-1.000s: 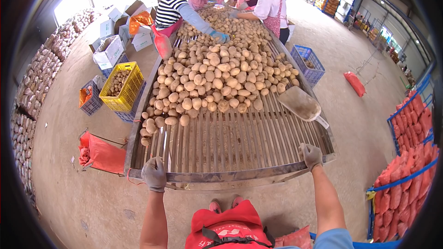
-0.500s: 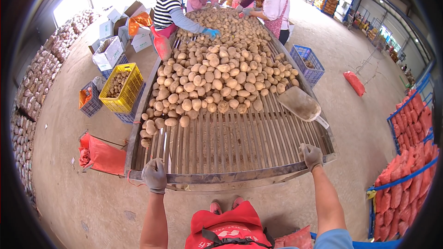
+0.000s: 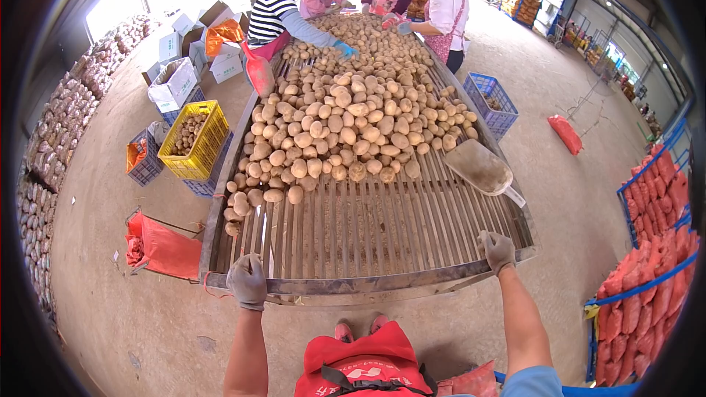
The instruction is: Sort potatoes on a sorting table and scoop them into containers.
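Observation:
My left hand (image 3: 248, 281), in a grey glove, is closed over the near metal edge of a slatted sorting table (image 3: 382, 276), towards its left corner. My right hand (image 3: 498, 251), gloved alike, grips the same edge near the right corner. Beyond my hands a large heap of potatoes (image 3: 360, 121) covers the far part of the slats; a few loose ones lie along the left side. A metal scoop (image 3: 479, 165) with a pale handle rests on the right rail, ahead of my right hand. Another scoop, red (image 3: 258, 73), leans on the left rail farther off.
Several people stand around the table's far end; one blue-gloved hand (image 3: 346, 49) reaches over the potatoes. Left are a yellow crate (image 3: 195, 165) of potatoes, cardboard boxes (image 3: 226, 66) and a red sack on a frame (image 3: 168, 245). Right are a blue crate (image 3: 500, 121) and stacked red sacks (image 3: 640, 309).
The blue-gloved hand of the person at the far left has moved slightly right over the potatoes. The person at the far right has shifted a little. My hands stay in place.

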`<state>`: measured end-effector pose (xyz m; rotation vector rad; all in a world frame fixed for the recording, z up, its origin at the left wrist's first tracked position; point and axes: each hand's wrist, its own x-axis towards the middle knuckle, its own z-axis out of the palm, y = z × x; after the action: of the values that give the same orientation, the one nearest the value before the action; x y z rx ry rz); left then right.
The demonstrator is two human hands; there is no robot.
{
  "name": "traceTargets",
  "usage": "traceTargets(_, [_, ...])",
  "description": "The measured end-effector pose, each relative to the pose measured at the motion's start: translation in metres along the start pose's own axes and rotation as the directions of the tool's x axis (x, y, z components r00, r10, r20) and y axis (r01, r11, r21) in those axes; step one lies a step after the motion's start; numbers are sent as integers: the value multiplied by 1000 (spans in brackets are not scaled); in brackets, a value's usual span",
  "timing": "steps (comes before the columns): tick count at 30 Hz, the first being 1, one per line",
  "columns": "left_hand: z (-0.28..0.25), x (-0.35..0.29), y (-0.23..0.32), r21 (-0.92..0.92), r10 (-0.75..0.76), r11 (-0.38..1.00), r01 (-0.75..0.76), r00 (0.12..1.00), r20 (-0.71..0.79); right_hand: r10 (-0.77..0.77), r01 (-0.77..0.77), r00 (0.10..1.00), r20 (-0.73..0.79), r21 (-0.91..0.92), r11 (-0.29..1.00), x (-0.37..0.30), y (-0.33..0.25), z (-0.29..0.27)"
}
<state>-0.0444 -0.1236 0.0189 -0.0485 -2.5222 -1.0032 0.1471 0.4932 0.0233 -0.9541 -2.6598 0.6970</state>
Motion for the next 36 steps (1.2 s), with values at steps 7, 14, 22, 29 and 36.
traceTargets(7, [0, -1, 0, 0, -8, 1000, 8, 1000, -6, 56, -59, 998, 40, 61, 996, 0, -3, 0])
traceTargets(14, [1, 0, -1, 2, 16, 1000, -16, 1000, -12, 73, -75, 996, 57, 43, 996, 0, -1, -1])
traceTargets(22, [1, -1, -1, 5, 21, 1000, -21, 1000, -18, 47, -48, 998, 51, 14, 999, -1, -5, -3])
traceTargets(29, [0, -2, -3, 30, 21, 999, -21, 1000, -1, 67, -68, 996, 64, 20, 997, -2, -11, -6])
traceTargets(36, [-1, -4, -1, -31, 14, 999, -14, 1000, -22, 49, -50, 998, 50, 20, 999, -1, -6, -4])
